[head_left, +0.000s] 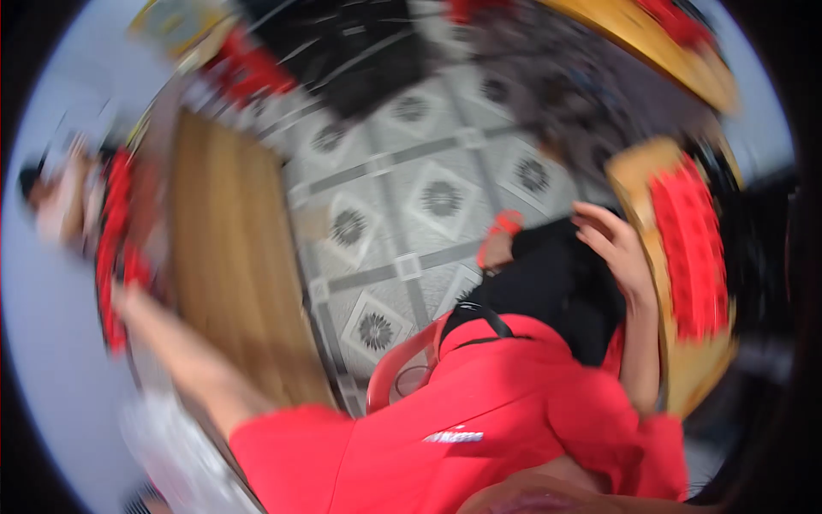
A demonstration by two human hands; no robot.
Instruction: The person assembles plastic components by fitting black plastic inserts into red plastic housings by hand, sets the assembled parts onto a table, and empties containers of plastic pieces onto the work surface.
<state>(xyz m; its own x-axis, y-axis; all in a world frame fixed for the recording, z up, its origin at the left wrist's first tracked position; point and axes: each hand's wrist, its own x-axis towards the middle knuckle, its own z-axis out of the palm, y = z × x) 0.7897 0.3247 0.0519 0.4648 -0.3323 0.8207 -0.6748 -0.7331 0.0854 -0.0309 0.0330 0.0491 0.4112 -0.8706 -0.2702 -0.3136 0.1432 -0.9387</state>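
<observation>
A single head-worn fisheye view looks steeply down, blurred, from close above the person's red shirt [479,428] onto the patterned tile floor [411,206]. A wooden door [231,257] bends left of the tiles; a yellow-and-red chair [685,257] curves right.

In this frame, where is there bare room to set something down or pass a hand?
The patterned tile floor lies bare between the wooden board and the black trouser leg. It is crowded along the left edge, where the left hand reaches blurred red things, and at right, where the right hand hangs beside a yellow-rimmed red panel.
</observation>
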